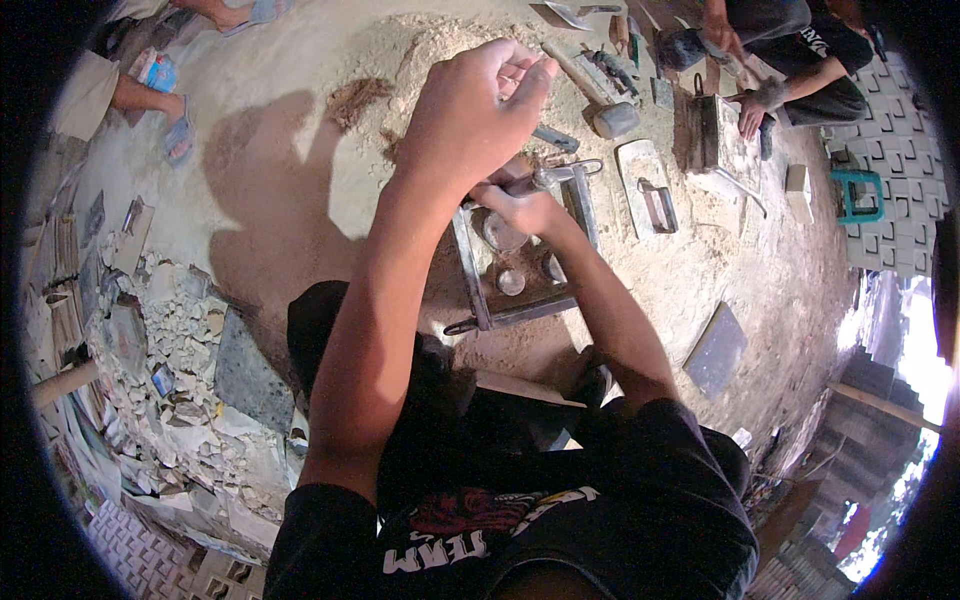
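My left hand [488, 115] is raised above the far side of a metal frame [525, 313], with its fingers curled in toward the thumb. Whatever they pinch, if anything, is too small to make out. Lower down, my right hand [527, 207] reaches over the frame, its fingers closed by a dark brown piece [512, 172] at the far edge. My left wrist partly hides that piece. Inside the frame lie a large round metal disc [505, 232] and a smaller disc [511, 281] on brown sand. Part of another round piece [554, 266] shows by the right side.
A mallet [615, 120], a float-like tool with a handle [648, 190] and loose sand [400, 60] lie beyond the frame. At upper right another person's hands rest by a box-like frame [712, 135]. Rubble [180, 370] and a grey slab [250, 370] are at left; a dark plate [716, 350] lies right.
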`<move>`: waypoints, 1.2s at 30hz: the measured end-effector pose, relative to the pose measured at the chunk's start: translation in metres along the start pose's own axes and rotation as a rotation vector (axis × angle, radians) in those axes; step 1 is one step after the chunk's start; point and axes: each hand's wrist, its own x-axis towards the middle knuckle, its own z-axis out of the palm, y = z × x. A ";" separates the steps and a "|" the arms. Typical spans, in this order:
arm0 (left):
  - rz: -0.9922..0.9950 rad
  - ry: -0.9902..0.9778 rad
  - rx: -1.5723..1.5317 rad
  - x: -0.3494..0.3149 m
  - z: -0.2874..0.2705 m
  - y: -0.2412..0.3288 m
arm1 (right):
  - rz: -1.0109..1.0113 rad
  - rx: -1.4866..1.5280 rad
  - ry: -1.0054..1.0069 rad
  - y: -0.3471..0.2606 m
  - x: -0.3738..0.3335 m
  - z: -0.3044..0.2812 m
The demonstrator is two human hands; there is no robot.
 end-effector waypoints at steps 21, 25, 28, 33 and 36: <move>0.050 -0.058 0.055 -0.010 0.013 0.017 | 0.226 0.123 0.521 -0.068 -0.022 -0.030; 0.085 -0.012 0.039 -0.008 0.022 0.025 | 0.145 -0.023 0.647 -0.031 -0.047 -0.021; 0.091 -0.058 0.015 -0.010 0.025 0.017 | 0.272 0.253 0.613 -0.058 -0.043 -0.034; 0.109 -0.071 0.062 -0.007 0.035 0.028 | -0.083 -0.028 0.397 -0.003 -0.065 -0.049; 0.081 -0.058 0.095 -0.010 0.030 0.024 | -0.082 0.107 0.333 -0.037 -0.055 -0.041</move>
